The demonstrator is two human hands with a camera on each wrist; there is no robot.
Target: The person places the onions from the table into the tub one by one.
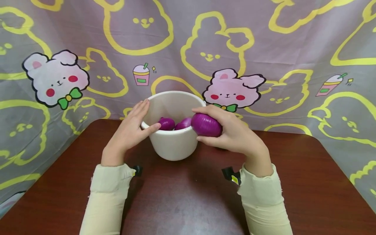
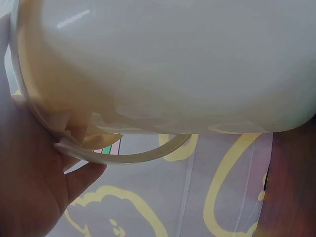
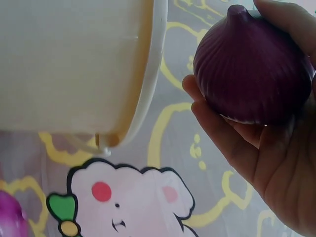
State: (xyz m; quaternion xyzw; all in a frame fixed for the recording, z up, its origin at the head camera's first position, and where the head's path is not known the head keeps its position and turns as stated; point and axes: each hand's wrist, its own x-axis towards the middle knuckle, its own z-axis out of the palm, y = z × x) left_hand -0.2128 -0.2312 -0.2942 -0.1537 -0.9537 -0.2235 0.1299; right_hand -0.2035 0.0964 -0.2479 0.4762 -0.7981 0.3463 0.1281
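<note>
A white bucket [image 1: 174,147] stands on the table, with two purple onions inside, the left onion [image 1: 166,124] and the right onion [image 1: 183,124]. My left hand [image 1: 128,130] holds the bucket's left rim, its thumb over the front edge. In the left wrist view, fingers lie beside the bucket's handle [image 2: 133,158]. My right hand [image 1: 235,130] grips another purple onion [image 1: 207,125] at rim height, just outside the bucket's right side. Its stem end [image 3: 238,12] shows in the right wrist view.
A brown table [image 1: 191,195] lies beneath, with a patterned cloth [image 1: 279,42] hanging behind it. Part of a purple round thing [image 3: 10,217] shows at the lower left of the right wrist view. Black devices sit at both wrists, such as the right device [image 1: 230,174].
</note>
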